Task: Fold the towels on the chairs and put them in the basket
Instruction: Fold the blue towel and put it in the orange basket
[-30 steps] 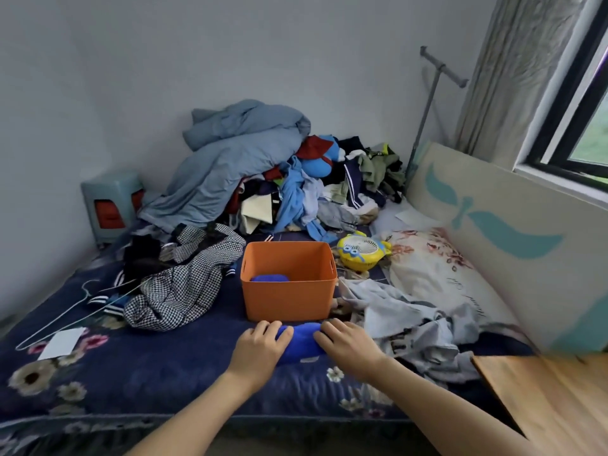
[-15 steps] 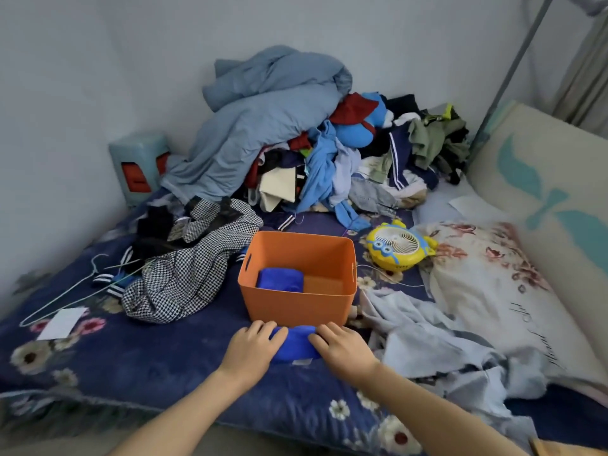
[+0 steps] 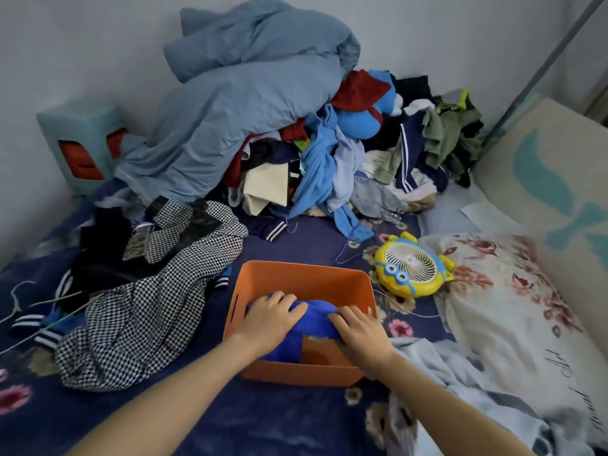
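An orange plastic basket (image 3: 296,274) stands on the dark blue floral bedspread in front of me. A folded blue towel (image 3: 316,319) is inside it, over the basket's left and middle part. My left hand (image 3: 269,319) grips the towel's left end, and my right hand (image 3: 360,334) grips its right end, both hands over the basket's opening. Whether another towel lies beneath is hidden by the hands and the cloth.
A checked black-and-white garment (image 3: 148,291) lies left of the basket. A big heap of clothes and a blue duvet (image 3: 237,103) fills the back. A yellow fan (image 3: 411,266) and a floral pillow (image 3: 513,307) lie at the right. A teal stool (image 3: 82,136) stands by the wall.
Both hands lifted the folded blue towel from the bedspread in front of the basket and carried it forward into the basket. The view has tilted down and come closer.
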`<state>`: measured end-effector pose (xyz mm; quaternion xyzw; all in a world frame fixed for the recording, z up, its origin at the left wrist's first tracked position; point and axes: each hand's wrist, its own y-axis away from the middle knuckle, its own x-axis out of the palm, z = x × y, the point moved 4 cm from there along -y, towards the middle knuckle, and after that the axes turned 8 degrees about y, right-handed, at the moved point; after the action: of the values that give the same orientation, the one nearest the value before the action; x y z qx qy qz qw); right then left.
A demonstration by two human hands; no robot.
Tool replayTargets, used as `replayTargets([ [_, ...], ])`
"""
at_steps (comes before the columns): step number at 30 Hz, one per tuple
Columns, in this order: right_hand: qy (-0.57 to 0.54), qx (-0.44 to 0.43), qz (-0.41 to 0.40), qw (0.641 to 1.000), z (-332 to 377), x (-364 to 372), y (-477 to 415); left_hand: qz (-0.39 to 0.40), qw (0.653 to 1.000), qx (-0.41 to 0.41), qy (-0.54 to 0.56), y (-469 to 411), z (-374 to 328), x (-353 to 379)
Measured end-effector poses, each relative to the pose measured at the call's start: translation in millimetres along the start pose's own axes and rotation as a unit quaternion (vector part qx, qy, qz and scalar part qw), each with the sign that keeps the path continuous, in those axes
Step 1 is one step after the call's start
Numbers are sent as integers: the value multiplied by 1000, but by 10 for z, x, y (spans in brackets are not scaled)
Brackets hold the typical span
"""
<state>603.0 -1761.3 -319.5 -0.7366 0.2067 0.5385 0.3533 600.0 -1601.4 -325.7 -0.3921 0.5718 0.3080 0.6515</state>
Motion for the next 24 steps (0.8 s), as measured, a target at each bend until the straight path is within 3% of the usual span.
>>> replayTargets([
  [6,-55,81,134,986,-106,682,-428,179,980,20,88,-491,623,766],
  [10,-55,122,153,979,-244,1021,-624,198,973,1,115,-761,816,1064],
  [14,-14,98,162,982,-230,1358,-715,173,980,-13,100,-739,908,1226],
  [16,-9,87,205,975,-175,1609,-743,179,980,-26,80,-656,931,1326],
  [19,-65,78,384,918,-50,2205,-702,230,963,-98,100,-465,982,1761],
  [21,-97,17,487,868,144,2602,-559,359,922,-118,84,-192,959,2278],
  [23,-116,-9,529,840,320,2891,-456,469,865,-152,93,43,933,2624],
  [24,-127,4,534,836,367,2981,-431,481,853,-171,107,102,907,2748],
])
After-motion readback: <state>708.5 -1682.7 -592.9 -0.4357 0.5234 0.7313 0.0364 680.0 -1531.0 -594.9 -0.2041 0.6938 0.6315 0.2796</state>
